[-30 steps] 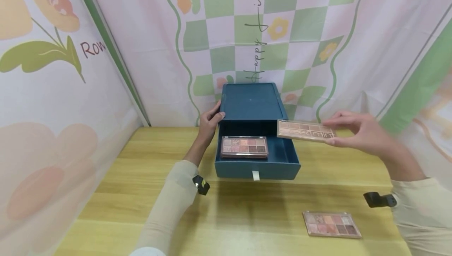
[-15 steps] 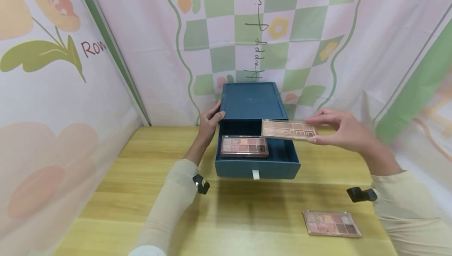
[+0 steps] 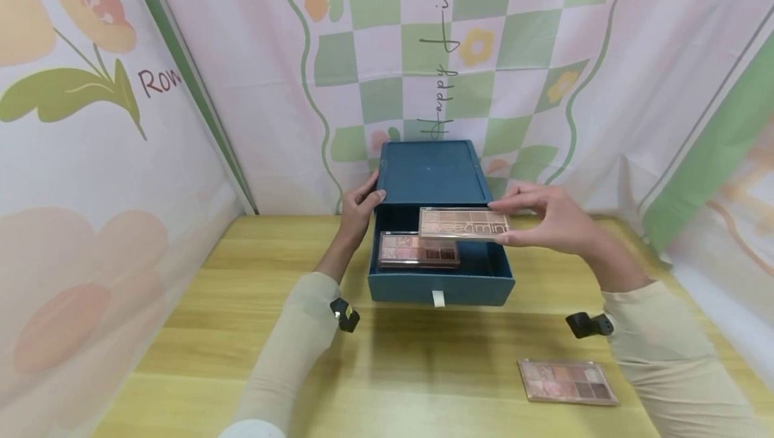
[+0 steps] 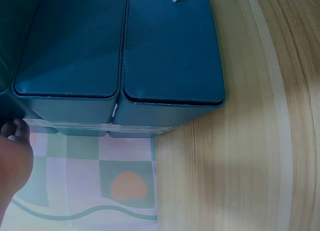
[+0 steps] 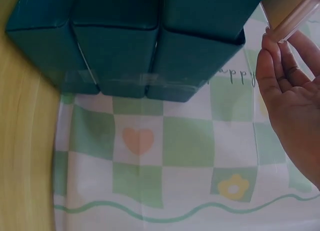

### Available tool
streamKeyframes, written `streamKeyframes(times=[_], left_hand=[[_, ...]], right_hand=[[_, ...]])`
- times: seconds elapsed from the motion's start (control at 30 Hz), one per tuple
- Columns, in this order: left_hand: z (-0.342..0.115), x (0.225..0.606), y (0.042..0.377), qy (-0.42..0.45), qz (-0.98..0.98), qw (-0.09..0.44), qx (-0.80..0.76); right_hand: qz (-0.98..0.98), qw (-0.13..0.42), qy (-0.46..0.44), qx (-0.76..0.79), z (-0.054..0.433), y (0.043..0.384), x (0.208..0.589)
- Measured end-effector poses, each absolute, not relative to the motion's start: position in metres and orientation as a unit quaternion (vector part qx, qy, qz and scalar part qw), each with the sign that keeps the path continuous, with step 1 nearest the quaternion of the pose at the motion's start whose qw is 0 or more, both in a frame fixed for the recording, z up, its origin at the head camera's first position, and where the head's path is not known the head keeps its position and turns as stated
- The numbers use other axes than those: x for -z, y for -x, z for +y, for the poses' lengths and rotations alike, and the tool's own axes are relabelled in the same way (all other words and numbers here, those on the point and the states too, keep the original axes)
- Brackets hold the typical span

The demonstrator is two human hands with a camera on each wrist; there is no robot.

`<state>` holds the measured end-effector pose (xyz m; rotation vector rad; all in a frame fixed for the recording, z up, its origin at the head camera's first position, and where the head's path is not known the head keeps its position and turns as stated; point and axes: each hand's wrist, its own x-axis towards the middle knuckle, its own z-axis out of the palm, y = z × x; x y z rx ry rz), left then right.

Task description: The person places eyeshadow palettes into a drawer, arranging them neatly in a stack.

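Note:
A clear-lidded eyeshadow palette (image 3: pixel 462 223) is pinched at its right end between the thumb and fingers of my right hand (image 3: pixel 547 220). It is over the pulled-out top drawer (image 3: pixel 440 290) of a dark blue drawer box (image 3: pixel 432 172). In that drawer, on the left, lies a second eyeshadow palette (image 3: pixel 411 252), partly overlapped by the held one in the head view. My left hand (image 3: pixel 358 213) rests against the box's left side, its thumb at the front edge. The right wrist view shows a corner of the held palette (image 5: pixel 287 13) above my fingertips (image 5: pixel 270 41).
A third eyeshadow palette (image 3: pixel 567 382) lies on the wood-grain table (image 3: pixel 254 256) at the front right. Tiers of drawers show in the left wrist view, including a lower drawer (image 4: pixel 172 46). A checkered curtain (image 3: pixel 423 55) hangs behind the box.
My right hand has carried its palette leftward, from the drawer's right side to above its middle. My left hand, the drawer box and the other palettes have stayed in place.

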<state>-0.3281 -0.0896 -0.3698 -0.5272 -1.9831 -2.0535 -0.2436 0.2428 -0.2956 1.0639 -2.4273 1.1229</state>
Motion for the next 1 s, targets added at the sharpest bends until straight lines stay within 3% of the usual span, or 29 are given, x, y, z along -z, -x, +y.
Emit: streamKeyframes(times=[1.0], left_hand=[[-0.088, 0.368, 0.326, 0.177, -0.681, 0.126, 0.700]], right_hand=[[-0.874, 0.074, -0.364, -0.313, 0.186, 0.253, 0.301]])
